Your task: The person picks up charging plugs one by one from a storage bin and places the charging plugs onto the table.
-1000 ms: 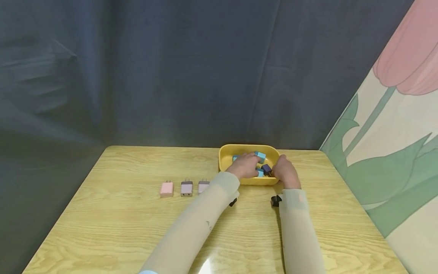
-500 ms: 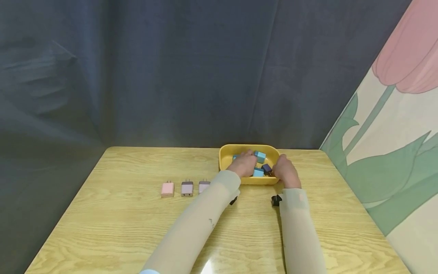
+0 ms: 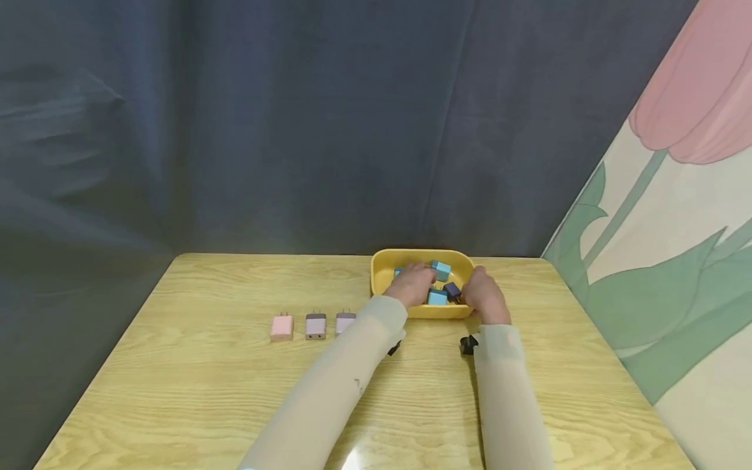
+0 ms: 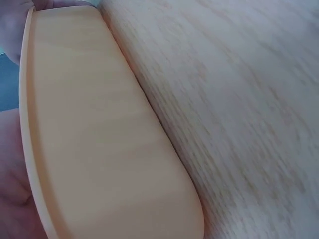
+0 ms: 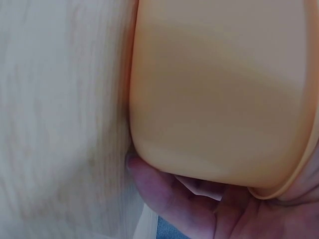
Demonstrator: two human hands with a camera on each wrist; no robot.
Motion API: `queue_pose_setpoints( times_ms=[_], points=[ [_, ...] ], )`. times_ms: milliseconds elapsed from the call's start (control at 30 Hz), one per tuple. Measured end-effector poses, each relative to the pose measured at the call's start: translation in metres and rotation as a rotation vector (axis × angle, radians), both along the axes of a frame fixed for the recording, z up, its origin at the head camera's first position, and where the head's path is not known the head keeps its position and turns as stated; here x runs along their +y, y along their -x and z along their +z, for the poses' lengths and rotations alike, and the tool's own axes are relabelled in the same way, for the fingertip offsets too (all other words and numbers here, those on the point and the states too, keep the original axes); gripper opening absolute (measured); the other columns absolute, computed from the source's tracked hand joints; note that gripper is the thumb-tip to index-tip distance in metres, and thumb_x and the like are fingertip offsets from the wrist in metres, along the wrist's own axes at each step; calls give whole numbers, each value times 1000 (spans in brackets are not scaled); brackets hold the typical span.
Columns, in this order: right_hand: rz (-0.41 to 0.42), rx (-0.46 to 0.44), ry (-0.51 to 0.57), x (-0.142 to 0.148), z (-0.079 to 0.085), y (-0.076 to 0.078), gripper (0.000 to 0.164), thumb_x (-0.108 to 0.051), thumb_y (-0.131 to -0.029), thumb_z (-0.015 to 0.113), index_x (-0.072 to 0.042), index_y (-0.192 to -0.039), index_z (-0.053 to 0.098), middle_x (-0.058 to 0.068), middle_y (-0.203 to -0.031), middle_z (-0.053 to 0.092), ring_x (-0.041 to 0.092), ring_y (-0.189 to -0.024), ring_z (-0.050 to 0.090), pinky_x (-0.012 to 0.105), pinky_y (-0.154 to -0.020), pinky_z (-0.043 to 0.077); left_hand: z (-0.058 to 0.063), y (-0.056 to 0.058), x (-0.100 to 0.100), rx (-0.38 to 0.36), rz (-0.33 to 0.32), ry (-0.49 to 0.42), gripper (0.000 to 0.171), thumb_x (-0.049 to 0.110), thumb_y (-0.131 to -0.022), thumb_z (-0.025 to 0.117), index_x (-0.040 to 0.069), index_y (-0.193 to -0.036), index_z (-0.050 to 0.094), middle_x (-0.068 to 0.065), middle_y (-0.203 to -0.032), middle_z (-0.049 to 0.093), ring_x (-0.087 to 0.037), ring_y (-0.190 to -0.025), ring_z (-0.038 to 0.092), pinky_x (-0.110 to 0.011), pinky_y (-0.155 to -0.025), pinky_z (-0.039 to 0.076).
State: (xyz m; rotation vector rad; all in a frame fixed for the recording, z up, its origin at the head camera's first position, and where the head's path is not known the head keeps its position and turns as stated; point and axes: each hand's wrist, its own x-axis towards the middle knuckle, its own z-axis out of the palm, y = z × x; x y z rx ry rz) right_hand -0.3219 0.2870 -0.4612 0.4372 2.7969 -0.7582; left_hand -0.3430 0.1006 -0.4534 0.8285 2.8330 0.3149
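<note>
My right hand point(image 3: 486, 296) grips the right end of the yellow rounded plastic bin point(image 3: 437, 312); my left hand point(image 3: 411, 285) reaches inside, its grip unclear to me.

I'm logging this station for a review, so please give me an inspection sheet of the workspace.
Surface: wood-grain table, bright glare spot on the near side.
Job's things: yellow box holding blue adapters and a dark adapter; pink adapter and two lilac adapters in a row on the table, prongs pointing away from the person.
Clutter: nothing seen.
Left hand: reaches into the box; whether it holds anything is unclear.
Right hand: grips the box's right end.
Cables: nothing clearly seen.
Surroundings: dark cloth behind, flower-patterned panel at right.
</note>
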Motion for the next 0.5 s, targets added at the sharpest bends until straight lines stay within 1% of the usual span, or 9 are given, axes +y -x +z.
queue_pose_setpoints(
  times_ms=[100, 167, 300, 500],
  points=[
    [0, 0, 3, -3, 1, 2, 54, -5, -104, 48, 15, -151, 30, 31, -118, 60, 34, -90, 63, 31, -67, 50, -1, 2, -2, 5, 1, 9, 42, 17, -115, 54, 27, -155, 60, 0, -162, 57, -23, -151, 54, -39, -126, 48],
    [-1, -14, 7, -4, 1, 3, 55, -5, -104, 48, 15, -152, 28, 31, -117, 60, 34, -90, 63, 30, -66, 50, -2, 3, -3, 9, 0, 19, 41, 19, -115, 54, 28, -154, 61, -1, -163, 57, -24, -152, 53, -40, -126, 48],
    [-6, -30, 6, -3, 0, 3, 55, -5, -105, 48, 15, -152, 27, 31, -119, 59, 34, -92, 63, 29, -66, 50, -5, 3, -2, 40, -15, 34, 35, 19, -114, 56, 27, -146, 68, 0, -154, 63, -22, -144, 59, -37, -121, 51],
    [-10, -29, 19, -1, -3, -1, 54, -4, -105, 49, 15, -151, 28, 32, -120, 58, 35, -92, 64, 29, -65, 51, -12, 4, 1, 109, -29, 51, 31, 22, -114, 58, 27, -141, 72, 6, -143, 71, -17, -133, 65, -35, -117, 53]
  ],
)
